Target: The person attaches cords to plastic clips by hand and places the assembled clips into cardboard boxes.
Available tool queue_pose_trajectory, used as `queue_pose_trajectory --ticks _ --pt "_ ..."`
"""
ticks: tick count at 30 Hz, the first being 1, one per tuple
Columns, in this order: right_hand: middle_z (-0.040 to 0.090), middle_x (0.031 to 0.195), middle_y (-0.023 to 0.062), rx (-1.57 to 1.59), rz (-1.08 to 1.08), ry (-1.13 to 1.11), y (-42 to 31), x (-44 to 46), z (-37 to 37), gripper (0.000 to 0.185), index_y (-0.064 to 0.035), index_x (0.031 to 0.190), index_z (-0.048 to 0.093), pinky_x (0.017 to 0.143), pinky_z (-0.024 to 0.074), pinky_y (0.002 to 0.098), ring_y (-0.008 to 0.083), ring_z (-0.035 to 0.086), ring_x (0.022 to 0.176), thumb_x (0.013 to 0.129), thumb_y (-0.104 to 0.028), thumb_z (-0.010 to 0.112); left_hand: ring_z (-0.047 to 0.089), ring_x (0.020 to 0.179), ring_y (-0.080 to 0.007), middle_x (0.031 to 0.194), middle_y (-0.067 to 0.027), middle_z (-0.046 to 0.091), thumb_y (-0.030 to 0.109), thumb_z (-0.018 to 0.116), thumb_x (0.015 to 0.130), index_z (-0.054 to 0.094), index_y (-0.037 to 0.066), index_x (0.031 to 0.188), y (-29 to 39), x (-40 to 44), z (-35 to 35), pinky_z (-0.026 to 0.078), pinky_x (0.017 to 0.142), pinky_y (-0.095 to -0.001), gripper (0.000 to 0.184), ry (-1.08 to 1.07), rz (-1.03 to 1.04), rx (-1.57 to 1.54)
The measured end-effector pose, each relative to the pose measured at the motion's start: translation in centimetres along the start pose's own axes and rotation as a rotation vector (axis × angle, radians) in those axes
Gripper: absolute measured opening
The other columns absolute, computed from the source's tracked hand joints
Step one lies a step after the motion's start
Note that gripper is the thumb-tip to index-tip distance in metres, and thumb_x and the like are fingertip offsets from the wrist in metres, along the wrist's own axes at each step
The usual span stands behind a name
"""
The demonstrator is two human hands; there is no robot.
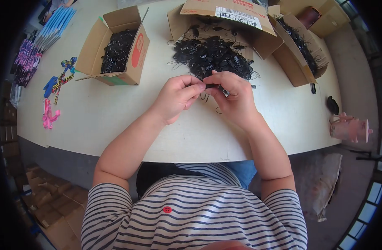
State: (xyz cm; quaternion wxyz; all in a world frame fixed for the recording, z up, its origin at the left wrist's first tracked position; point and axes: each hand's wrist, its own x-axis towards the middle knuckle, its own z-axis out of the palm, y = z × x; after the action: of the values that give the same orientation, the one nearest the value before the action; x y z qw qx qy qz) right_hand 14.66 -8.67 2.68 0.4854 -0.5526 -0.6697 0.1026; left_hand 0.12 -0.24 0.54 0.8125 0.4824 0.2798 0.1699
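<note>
Both my hands meet in front of a heap of small black pieces with thin cord loops on the pale table. My left hand pinches one end of a small black piece between thumb and fingers. On its other side, my right hand grips it with thumb and forefinger. The fingers cover most of the piece, so its exact kind is hidden. Thin dark loops show just under the fingertips.
An open carton of similar black pieces stands to the left, another carton to the right. A tipped carton lies behind the heap. Colourful straps lie at the left; a pink cup is at the right edge.
</note>
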Motion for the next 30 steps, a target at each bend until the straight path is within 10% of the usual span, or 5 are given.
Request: queue_pose_trajectory --ticks 20,30 --pt "0.062 0.081 0.0091 -0.021 0.023 -0.018 0.0 0.5 -1.7 0.017 0.0027 0.087 0.061 0.088 0.0464 0.0334 0.019 0.06 0.077 0.072 0.009 0.062 0.036 0.048 -0.0032 0.065 0.0014 0.046 0.011 0.052 0.084 0.053 0.005 0.084 0.5 0.0 -0.7 0.025 0.041 -0.0169 0.006 0.088 -0.015 -0.096" --pt "0.051 0.084 0.0073 1.143 0.545 0.201 2.1 0.4 -3.8 0.015 -0.0008 0.092 0.051 0.055 0.0483 0.0263 0.0121 0.049 0.067 0.091 -0.012 0.041 0.035 0.051 -0.0087 0.07 -0.0028 0.041 0.022 0.04 0.085 0.045 0.006 0.079 0.4 0.3 -1.7 0.025 0.039 -0.0184 0.018 -0.233 -0.103 -0.568"
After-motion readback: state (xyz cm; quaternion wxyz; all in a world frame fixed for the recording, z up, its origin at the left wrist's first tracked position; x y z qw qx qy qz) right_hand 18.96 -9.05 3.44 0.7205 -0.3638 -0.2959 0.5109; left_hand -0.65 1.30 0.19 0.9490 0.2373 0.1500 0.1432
